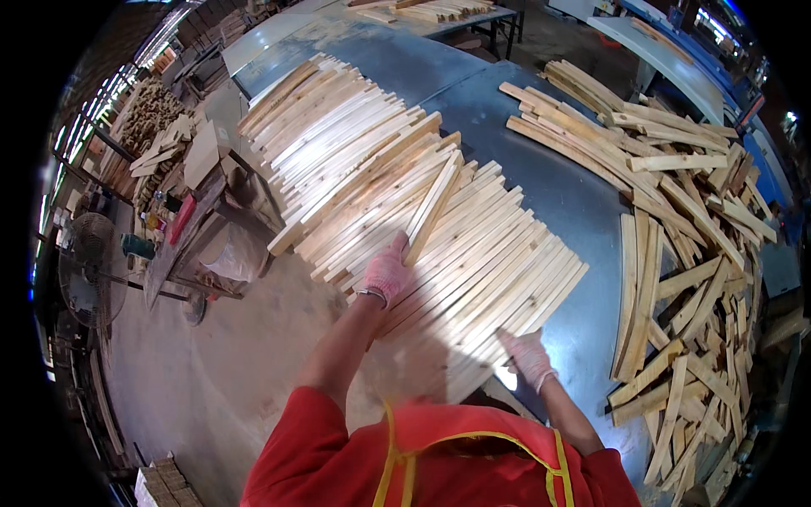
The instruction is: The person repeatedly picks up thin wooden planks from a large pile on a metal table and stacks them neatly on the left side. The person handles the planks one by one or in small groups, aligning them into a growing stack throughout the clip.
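Observation:
My left hand [389, 272], in a pinkish work glove, is closed on the near end of a wooden strip [438, 201]. That strip lies slantwise on top of a long row of pale wooden strips [481, 262], laid side by side on a dark metal table [562, 203]. My right hand [529, 360], gloved alike, rests at the near right ends of the row. Its fingers stretch toward the strip ends and touch them; the fingertips are partly hidden.
On the table's right a heap of loose wooden strips [684, 329] lies crisscross. To the left stand a pedestal fan [89, 270] and a low wooden bench [190, 224]. Further back, another table [456, 21] bears more strips. Sawdust-coloured floor [228, 363] runs along the near left.

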### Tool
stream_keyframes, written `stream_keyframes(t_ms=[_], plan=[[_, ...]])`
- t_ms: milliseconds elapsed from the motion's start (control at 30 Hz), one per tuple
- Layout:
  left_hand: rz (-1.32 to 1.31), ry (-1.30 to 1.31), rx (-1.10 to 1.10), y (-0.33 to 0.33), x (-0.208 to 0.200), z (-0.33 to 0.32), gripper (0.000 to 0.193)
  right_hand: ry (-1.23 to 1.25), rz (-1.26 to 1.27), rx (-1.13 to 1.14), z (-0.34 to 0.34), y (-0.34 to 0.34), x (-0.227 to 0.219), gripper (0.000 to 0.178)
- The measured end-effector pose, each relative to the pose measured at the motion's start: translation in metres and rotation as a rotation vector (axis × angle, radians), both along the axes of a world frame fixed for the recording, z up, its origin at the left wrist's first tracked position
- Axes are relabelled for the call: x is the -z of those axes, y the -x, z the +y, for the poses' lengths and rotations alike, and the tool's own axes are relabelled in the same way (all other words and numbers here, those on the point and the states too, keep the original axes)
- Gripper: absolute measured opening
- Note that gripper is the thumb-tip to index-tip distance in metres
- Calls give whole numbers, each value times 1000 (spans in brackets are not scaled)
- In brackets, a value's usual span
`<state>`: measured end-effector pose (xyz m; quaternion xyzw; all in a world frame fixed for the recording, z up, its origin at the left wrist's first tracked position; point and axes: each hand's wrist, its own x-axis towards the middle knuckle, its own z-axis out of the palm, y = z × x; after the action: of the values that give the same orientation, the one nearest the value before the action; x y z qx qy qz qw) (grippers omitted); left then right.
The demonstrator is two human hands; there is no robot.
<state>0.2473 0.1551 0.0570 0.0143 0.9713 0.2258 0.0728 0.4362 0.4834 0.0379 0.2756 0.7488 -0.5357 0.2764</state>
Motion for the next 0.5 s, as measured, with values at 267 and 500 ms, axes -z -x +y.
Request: stream_keyframes(t_ms=[267, 500], plan=[[-34, 89, 213, -51, -71, 31, 37, 509, 210, 436, 15, 3, -37, 53], [50, 154, 312, -31, -19, 62, 50, -43, 62, -126, 47, 32, 23, 58]])
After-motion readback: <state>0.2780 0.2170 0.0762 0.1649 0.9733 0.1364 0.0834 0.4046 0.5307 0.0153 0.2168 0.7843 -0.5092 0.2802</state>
